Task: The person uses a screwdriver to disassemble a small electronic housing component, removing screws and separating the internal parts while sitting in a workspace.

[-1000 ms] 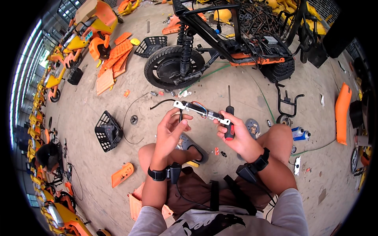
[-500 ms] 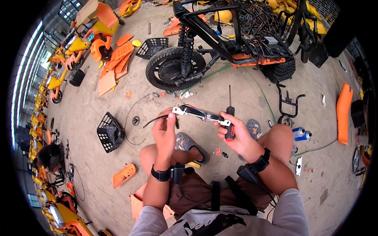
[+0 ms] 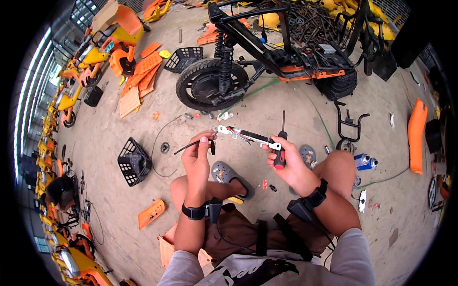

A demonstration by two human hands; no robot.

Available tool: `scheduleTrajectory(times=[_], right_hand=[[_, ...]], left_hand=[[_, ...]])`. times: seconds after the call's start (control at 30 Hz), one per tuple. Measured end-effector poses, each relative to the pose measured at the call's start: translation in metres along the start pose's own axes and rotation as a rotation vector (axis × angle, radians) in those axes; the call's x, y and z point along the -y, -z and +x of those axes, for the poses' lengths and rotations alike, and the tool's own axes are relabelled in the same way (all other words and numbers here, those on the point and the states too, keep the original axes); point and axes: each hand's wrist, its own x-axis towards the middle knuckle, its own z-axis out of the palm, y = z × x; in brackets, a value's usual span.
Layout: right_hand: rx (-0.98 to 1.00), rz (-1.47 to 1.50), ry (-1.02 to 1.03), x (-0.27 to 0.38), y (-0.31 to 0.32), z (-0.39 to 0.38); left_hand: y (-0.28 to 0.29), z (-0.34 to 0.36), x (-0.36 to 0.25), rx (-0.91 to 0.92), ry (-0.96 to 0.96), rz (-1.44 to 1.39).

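Wired bracket [image 3: 252, 136] and screwdriver [image 3: 281, 159] share right grip [image 3: 296, 166]

Opens onto a broad, dusty grey-tan concrete floor [image 3: 105, 148], blotched with small stains and dotted with scraps. Reaches, on the left, a dark slatted wall [image 3: 33, 148] broken by long, bright, pale strips of light [image 3: 29, 62]. Shows a curving row of yellow-and-orange scooters [image 3: 69, 101] along that side. Ends at the upper right in a grey, grid-patterned wall [image 3: 398, 12], beyond a heap of dark metal parts [image 3: 312, 21] and yellow panels [image 3: 384, 32]. Looks evenly lit, with only soft, faint shadows underfoot.
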Motion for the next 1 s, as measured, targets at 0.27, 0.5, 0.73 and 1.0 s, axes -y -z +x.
scheduleTrajectory(times=[0.27, 0.5, 0.73, 1.0], right_hand=[[0.011, 0.012, -0.005, -0.002, 0.0, -0.002], [0.103, -0.005, -0.045, -0.006, -0.006, -0.006], [0.181, 0.065, -0.04, -0.007, -0.008, -0.012], [0.202, 0.085, -0.064, -0.016, -0.008, -0.008]], left_hand=[[0.0, -0.003, -0.001, 0.153, 0.217, -0.076], [-0.002, -0.004, 0.006, 0.215, 0.271, 0.045], [-0.004, -0.004, 0.003, 0.165, 0.237, 0.083], [-0.021, -0.009, -0.005, 0.137, 0.14, 0.472]])
